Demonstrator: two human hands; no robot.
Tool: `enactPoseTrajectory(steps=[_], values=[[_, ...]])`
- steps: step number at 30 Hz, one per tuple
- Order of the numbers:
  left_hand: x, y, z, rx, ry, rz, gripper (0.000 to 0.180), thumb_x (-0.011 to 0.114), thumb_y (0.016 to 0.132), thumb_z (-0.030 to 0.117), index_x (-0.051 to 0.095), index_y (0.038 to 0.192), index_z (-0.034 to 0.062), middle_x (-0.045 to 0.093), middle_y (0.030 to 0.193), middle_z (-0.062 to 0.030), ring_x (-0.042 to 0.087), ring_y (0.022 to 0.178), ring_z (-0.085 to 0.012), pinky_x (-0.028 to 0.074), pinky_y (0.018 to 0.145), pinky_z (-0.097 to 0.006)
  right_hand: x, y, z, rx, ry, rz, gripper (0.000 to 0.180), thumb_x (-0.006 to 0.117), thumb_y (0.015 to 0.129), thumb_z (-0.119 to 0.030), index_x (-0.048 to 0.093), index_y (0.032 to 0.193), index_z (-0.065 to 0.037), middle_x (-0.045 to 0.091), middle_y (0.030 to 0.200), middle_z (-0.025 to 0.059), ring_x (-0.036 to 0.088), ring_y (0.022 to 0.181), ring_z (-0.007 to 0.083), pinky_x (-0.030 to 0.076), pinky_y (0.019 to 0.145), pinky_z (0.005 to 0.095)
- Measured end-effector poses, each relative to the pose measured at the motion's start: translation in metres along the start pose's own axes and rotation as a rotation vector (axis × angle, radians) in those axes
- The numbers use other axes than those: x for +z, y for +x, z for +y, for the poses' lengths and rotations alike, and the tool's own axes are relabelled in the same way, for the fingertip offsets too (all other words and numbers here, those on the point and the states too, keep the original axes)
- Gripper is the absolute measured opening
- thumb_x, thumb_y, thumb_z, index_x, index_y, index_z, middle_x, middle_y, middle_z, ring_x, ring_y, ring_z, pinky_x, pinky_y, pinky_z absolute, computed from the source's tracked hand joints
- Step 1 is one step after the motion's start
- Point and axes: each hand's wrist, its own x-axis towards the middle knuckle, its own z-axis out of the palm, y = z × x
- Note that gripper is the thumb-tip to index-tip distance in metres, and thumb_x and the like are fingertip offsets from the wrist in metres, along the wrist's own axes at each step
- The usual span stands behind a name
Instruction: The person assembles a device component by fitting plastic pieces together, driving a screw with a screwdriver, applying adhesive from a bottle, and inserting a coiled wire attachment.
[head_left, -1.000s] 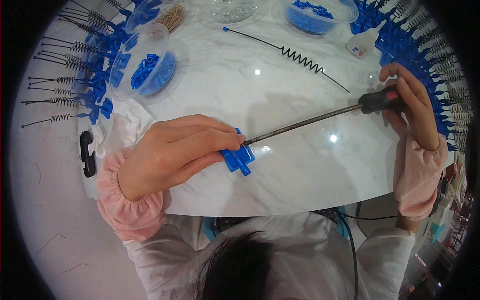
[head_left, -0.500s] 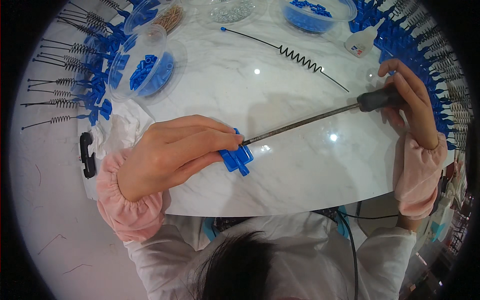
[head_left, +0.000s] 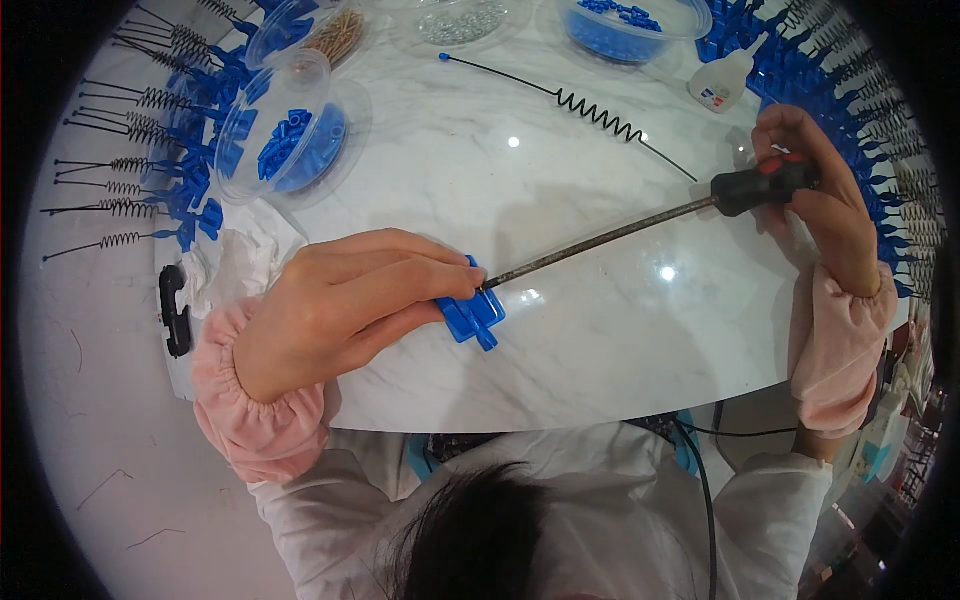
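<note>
My left hand [head_left: 350, 300] is closed on a blue plastic part [head_left: 472, 318], pressing it against the white marbled table. A screwdriver [head_left: 600, 242] with a long metal shaft slants across the table, its tip at the upper edge of that part, by my left fingertips. At the right, my right hand [head_left: 825, 190] curls round the screwdriver's black and red handle, thumb and fingers on it. Beyond the shaft lies a black wire spring [head_left: 598, 115], coiled in the middle, with a small blue cap on its far left end.
Clear tubs hold small blue pieces [head_left: 287, 140], brown pins [head_left: 338, 38] and clear bits [head_left: 460, 22]; another blue-filled tub [head_left: 615, 30] stands behind. A white squeeze bottle [head_left: 722, 78] is near the right hand. Rows of blue parts with springs line both sides. Crumpled tissue [head_left: 240, 255] lies left.
My right fingers have shifted and turned round the screwdriver handle, showing its red patches. The left hand and blue part stay nearly in place.
</note>
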Motion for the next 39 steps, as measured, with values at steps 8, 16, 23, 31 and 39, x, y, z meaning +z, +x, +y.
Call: enactPoseTrajectory(steps=[8, 16, 23, 31, 39], values=[[0.000, 0.002, 0.000, 0.019, -0.012, 0.005, 0.031, 0.077, 0.074, -0.004, 0.071, 0.105, 0.0002, 0.073, 0.106, -0.0145, 0.071, 0.102, -0.0305, 0.059, 0.085, -0.036, -0.014, -0.005, -0.024, 0.288, 0.082, -0.092, 0.043, 0.049, 0.103, -0.043, 0.053, 0.129, -0.009, 0.063, 0.091, 0.0056, 0.063, 0.065, 0.0100, 0.046, 0.055, 0.0189], [0.001, 0.001, -0.001, 0.042, 0.036, 0.013, 0.032, 0.076, 0.077, 0.001, 0.070, 0.108, 0.0004, 0.072, 0.104, -0.0133, 0.071, 0.095, -0.0285, 0.059, 0.079, -0.035, -0.001, 0.002, -0.003, 0.046, -0.040, -0.017, 0.060, 0.051, 0.096, -0.046, 0.047, 0.140, -0.005, 0.063, 0.118, 0.0136, 0.065, 0.086, 0.0138, 0.052, 0.065, 0.0209], [0.000, 0.000, 0.001, -0.023, -0.016, 0.000, 0.031, 0.077, 0.074, -0.004, 0.071, 0.104, 0.0002, 0.074, 0.106, -0.0143, 0.070, 0.103, -0.0305, 0.058, 0.085, -0.036, -0.001, 0.002, -0.005, 0.015, -0.076, 0.003, 0.060, 0.050, 0.094, -0.038, 0.044, 0.143, -0.003, 0.064, 0.115, 0.0143, 0.066, 0.083, 0.0147, 0.052, 0.063, 0.0203], [0.000, 0.006, 0.000, 0.070, 0.030, 0.016, 0.031, 0.076, 0.077, 0.001, 0.070, 0.108, 0.0003, 0.072, 0.103, -0.0137, 0.071, 0.095, -0.0287, 0.059, 0.078, -0.035, -0.007, -0.007, -0.024, 0.249, -0.078, 0.009, 0.059, 0.039, 0.103, -0.056, 0.050, 0.139, -0.010, 0.064, 0.070, 0.0052, 0.063, 0.058, 0.0099, 0.048, 0.054, 0.0188], [0.001, 0.002, 0.000, 0.043, 0.031, 0.016, 0.031, 0.076, 0.077, 0.001, 0.070, 0.107, 0.0006, 0.072, 0.103, -0.0135, 0.071, 0.095, -0.0285, 0.059, 0.078, -0.034, -0.005, 0.006, 0.010, -0.157, -0.121, -0.001, 0.065, 0.055, 0.094, -0.047, 0.046, 0.142, -0.004, 0.055, 0.139, 0.0183, 0.068, 0.088, 0.0167, 0.055, 0.076, 0.0251]])
